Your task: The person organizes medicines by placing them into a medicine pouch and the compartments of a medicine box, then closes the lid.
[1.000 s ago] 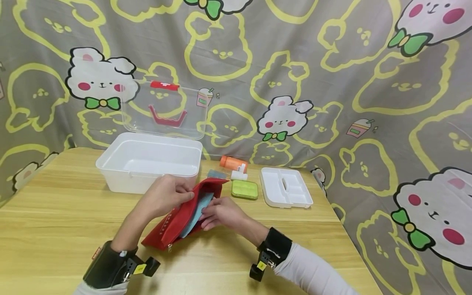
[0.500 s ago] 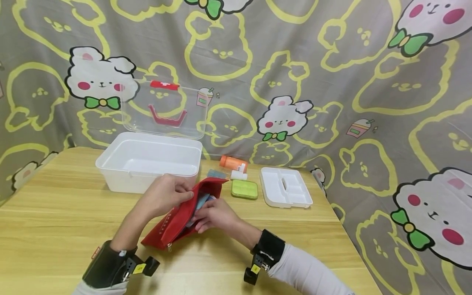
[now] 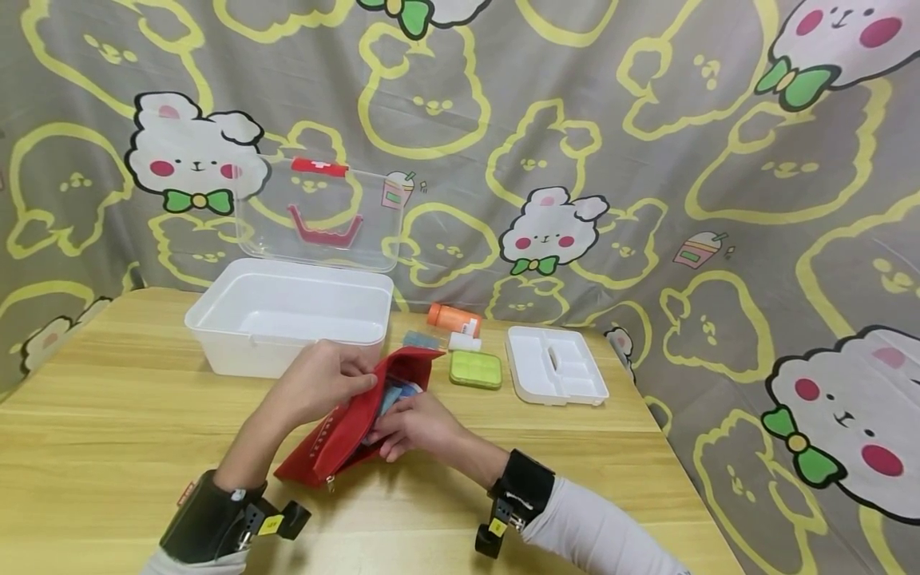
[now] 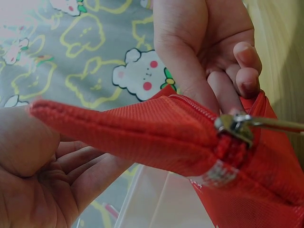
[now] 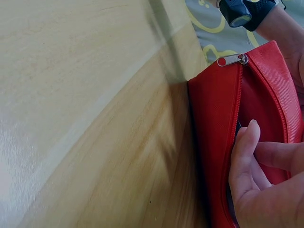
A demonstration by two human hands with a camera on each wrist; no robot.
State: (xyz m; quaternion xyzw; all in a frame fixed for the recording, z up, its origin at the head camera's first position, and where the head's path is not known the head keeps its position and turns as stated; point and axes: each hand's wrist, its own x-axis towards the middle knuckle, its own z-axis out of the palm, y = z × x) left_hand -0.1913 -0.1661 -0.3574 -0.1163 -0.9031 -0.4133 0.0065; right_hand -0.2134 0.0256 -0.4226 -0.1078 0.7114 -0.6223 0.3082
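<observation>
My left hand (image 3: 319, 379) pinches the upper edge of a red zip pouch (image 3: 323, 451), which stands slanted on the table with its mouth spread. The fingers of my right hand (image 3: 424, 423) reach into that mouth. Beside them inside shows a light-blue packet (image 3: 391, 395), mostly down in the pouch. In the right wrist view the metal zipper pull (image 5: 231, 60) hangs at one end of the opening. The left wrist view has the two outer fingers (image 4: 247, 80) of the right hand bent outside the pouch. The other fingertips are hidden, so I cannot tell what they hold.
Behind the pouch is a white box (image 3: 287, 351) with its clear lid (image 3: 316, 216) raised. To the right lie an orange bottle (image 3: 449, 318), a small white item (image 3: 465, 342), a green case (image 3: 476, 370) and a white compartment tray (image 3: 589, 383). A patterned curtain hangs behind the table.
My right hand has moved left and deeper into the pouch, and the light-blue packet has sunk inside with it. The left hand keeps its hold on the edge.
</observation>
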